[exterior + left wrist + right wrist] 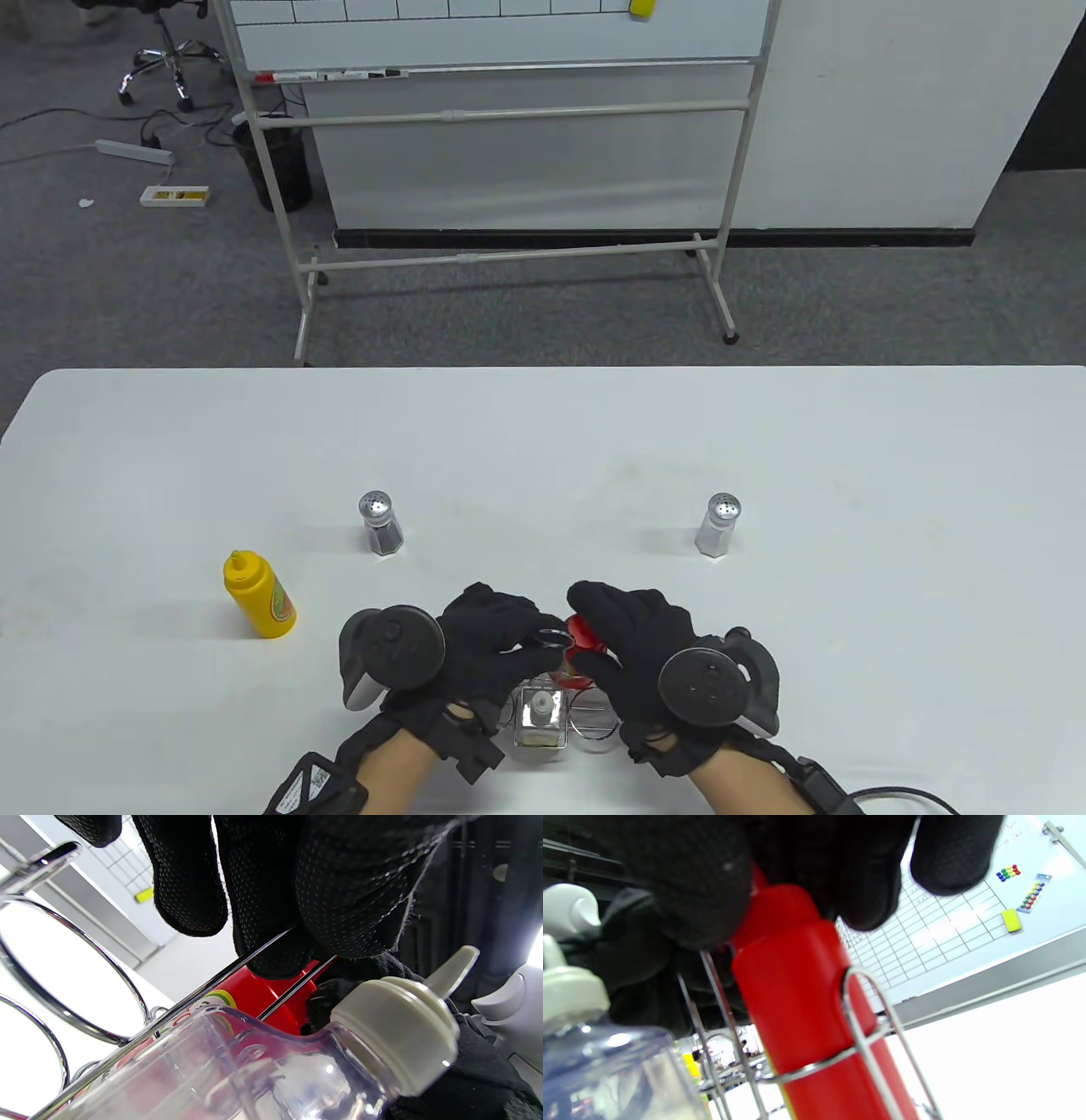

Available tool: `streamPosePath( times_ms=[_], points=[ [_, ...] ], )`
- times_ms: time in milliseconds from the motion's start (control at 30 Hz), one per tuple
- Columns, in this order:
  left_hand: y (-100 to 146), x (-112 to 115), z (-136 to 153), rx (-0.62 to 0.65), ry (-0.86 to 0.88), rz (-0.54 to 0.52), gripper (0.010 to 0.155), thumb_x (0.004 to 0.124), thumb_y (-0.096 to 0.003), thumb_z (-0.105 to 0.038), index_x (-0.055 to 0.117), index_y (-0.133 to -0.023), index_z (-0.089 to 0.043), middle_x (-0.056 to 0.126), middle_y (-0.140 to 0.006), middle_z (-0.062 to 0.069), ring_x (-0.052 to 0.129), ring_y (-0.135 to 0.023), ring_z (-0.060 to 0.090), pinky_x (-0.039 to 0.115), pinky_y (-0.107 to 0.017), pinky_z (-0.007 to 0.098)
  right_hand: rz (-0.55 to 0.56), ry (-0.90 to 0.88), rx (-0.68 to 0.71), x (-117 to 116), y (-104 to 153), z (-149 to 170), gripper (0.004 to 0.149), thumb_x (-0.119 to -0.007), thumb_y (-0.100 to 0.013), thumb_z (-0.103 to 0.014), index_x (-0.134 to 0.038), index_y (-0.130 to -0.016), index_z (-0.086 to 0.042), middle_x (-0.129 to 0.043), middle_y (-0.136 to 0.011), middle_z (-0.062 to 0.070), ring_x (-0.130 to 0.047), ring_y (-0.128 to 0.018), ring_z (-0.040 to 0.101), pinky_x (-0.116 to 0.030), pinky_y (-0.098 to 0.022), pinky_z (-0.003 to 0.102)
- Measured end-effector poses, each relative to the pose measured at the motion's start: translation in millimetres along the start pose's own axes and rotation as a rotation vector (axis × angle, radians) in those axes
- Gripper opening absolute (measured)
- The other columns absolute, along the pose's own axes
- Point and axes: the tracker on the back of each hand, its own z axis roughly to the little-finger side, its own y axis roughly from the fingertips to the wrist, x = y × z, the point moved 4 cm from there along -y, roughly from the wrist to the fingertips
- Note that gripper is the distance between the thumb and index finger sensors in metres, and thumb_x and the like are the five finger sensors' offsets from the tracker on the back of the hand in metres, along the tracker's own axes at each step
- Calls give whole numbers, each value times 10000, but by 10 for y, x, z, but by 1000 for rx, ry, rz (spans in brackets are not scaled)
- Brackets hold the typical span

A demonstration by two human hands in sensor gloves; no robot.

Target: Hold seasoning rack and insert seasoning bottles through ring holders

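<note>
Far to my left on the white tabletop (848, 475) a yellow squeeze bottle (258, 596) stands upright, and beyond it, a little to its right, stands a shaker with dark contents (379, 524). My left hand (484, 645) reaches in over the wire rack (585, 717) at the near edge of the tabletop; its grip is closed around the rack's top handle, and in the left wrist view my fingers (271, 895) wrap over the thin chrome rods. Just under that hand a clear bottle with a pale cap (540, 713) sits in the near-left part of the rack. Right beside it is the red bottle (579, 649), upright and partly down inside a ring; the right wrist view shows a chrome ring (835, 1056) circling its body while its top sticks out above. My right hand (645, 654) has its grip closed on the top of that red bottle, fingers curled over the cap. Further right and back, well apart from the rack, a shaker with white contents (719, 524) stands alone.
</note>
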Motion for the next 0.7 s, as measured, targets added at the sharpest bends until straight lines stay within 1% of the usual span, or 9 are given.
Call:
streamPosePath(
  times_ms=[100, 200, 267, 333, 367, 433, 533, 667, 700],
  points=[
    [3, -15, 1, -1, 10, -8, 398, 950, -436, -440, 975, -801, -281, 1075, -684, -10, 945, -813, 350, 512, -686, 723, 100, 40, -21, 236, -15, 202, 777, -815, -423, -537, -619, -1087, -185, -739, -1077, 110, -762, -906, 389, -651, -601, 590],
    [5, -25, 1, -1, 10, -11, 400, 945, -438, -448, 975, -801, -282, 1075, -683, -11, 945, -813, 349, 513, -686, 723, 182, 146, -155, 435, 0, 633, 740, -755, -450, -543, -607, -1100, -220, -678, -1126, 77, -650, -1019, 391, -568, -666, 645],
    [7, -30, 1, 0, 8, -14, 400, 945, -439, -448, 975, -801, -281, 1075, -683, -12, 944, -814, 349, 514, -686, 722, 138, 275, -350, 471, 50, 1101, 753, -754, -465, -544, -535, -1129, -266, -524, -1192, 54, -497, -1092, 406, -488, -695, 673],
    [7, -33, 4, 1, 5, -16, 401, 945, -438, -448, 974, -802, -283, 1075, -684, -12, 944, -814, 349, 512, -686, 723, 62, 340, -481, 435, 124, 1425, 796, -758, -474, -557, -411, -1152, -324, -352, -1230, 13, -345, -1126, 407, -404, -711, 694],
    [9, -37, 4, 0, 5, -17, 398, 945, -439, -448, 974, -801, -283, 1075, -684, -11, 944, -814, 349, 512, -686, 723, 39, 352, -536, 409, 168, 1566, 814, -763, -477, -559, -363, -1154, -349, -294, -1231, 38, -307, -1127, 412, -385, -714, 698],
    [12, -47, 6, -1, 5, -19, 402, 945, -438, -448, 974, -802, -281, 1076, -683, -11, 944, -814, 348, 513, -685, 723, 44, 338, -582, 352, 222, 1733, 848, -782, -479, -543, -266, -1137, -403, -192, -1222, 18, -280, -1125, 407, -365, -716, 700],
    [15, -64, 16, -4, 3, -24, 401, 945, -438, -448, 975, -801, -281, 1076, -683, -10, 942, -815, 349, 513, -686, 722, -13, 370, -620, 250, 196, 1806, 895, -796, -484, -528, -152, -1103, -459, -77, -1199, 4, -224, -1126, 410, -339, -720, 704],
    [18, -91, 18, -5, -7, -30, 401, 946, -437, -448, 975, -801, -283, 1075, -685, -13, 944, -815, 347, 512, -687, 722, -53, 415, -601, 94, 44, 1755, 921, -812, -485, -489, -135, -1105, -425, -59, -1192, -28, -232, -1135, 396, -343, -718, 711],
    [18, -98, 21, -5, -8, -32, 400, 946, -438, -448, 975, -801, -282, 1075, -684, -11, 943, -816, 348, 512, -687, 722, -94, 433, -607, 26, -4, 1744, 929, -814, -488, -480, -120, -1102, -417, -46, -1186, -34, -220, -1135, 389, -337, -720, 709]
  ],
)
